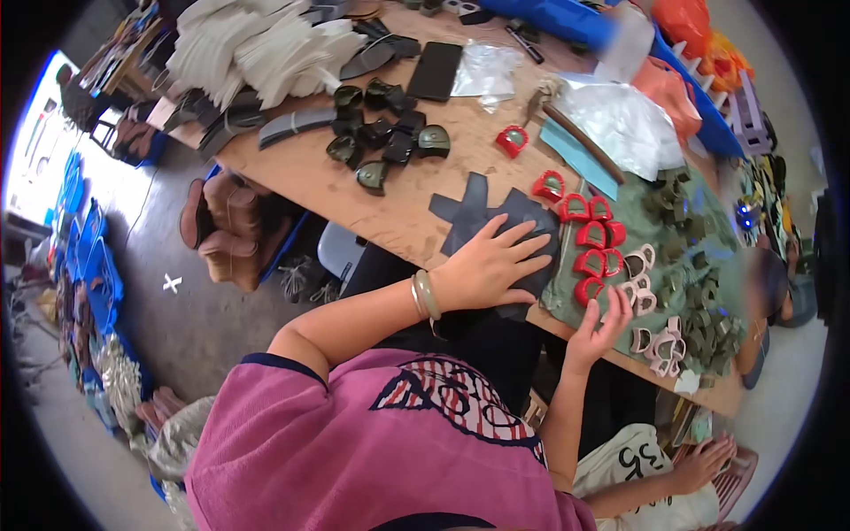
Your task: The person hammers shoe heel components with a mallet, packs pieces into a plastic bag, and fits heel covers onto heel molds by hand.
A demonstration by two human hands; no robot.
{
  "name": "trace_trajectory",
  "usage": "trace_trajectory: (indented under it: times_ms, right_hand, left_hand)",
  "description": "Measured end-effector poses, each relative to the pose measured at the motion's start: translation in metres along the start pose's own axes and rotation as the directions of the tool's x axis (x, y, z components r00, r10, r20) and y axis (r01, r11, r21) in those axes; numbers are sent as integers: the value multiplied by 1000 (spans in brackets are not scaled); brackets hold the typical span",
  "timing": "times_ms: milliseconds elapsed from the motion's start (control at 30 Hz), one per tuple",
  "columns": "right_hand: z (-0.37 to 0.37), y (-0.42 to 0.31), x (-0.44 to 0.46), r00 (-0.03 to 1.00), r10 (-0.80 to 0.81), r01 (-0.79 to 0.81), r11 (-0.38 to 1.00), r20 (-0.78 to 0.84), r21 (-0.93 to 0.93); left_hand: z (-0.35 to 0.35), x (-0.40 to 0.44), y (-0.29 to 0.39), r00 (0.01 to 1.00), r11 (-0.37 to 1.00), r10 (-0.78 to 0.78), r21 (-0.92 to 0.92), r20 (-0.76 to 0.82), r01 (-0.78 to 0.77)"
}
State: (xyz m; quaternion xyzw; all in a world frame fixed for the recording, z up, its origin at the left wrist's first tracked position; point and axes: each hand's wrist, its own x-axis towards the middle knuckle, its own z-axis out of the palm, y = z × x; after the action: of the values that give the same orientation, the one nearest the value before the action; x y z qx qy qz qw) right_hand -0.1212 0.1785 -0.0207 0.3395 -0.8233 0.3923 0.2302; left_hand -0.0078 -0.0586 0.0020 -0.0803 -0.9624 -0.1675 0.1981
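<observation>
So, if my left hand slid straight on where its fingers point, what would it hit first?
Your left hand, resting on the dark sheet, would probably reach the red curved pieces first, though depth is hard to judge.

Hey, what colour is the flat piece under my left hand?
The flat piece is dark grey, seen best in the head view.

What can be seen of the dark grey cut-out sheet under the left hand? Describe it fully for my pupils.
The dark grey cut-out sheet looks thin, matt and pliable, perhaps leather or rubber. Straight-edged tabs jut from its far side. It lies flat near the edge of the wooden table, beside the green cloth. The left hand, palm down with fingers spread, covers part of it, hiding its full outline.
</observation>
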Motion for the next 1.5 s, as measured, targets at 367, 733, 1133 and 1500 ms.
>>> trace_trajectory:
  times_ms: [367,733,1133,1500]
  right_hand:
    - [-2,0,1,998,-51,51,999,-35,-9]
    - [-2,2,-1,998,-48,47,999,-40,-11]
    - [-3,5,-2,996,-33,28,998,-81,-61]
    - [-3,-1,0,997,-59,57,998,-47,-30]
  left_hand:
    - [2,0,0,1000,1000,5,-8,-14,-5]
    - [2,0,2,999,999,15,-43,-52,-18]
    - [-2,4,3,1000,1000,16,-15,3,-16]
    - [-2,1,3,1000,1000,-6,-20,5,6]
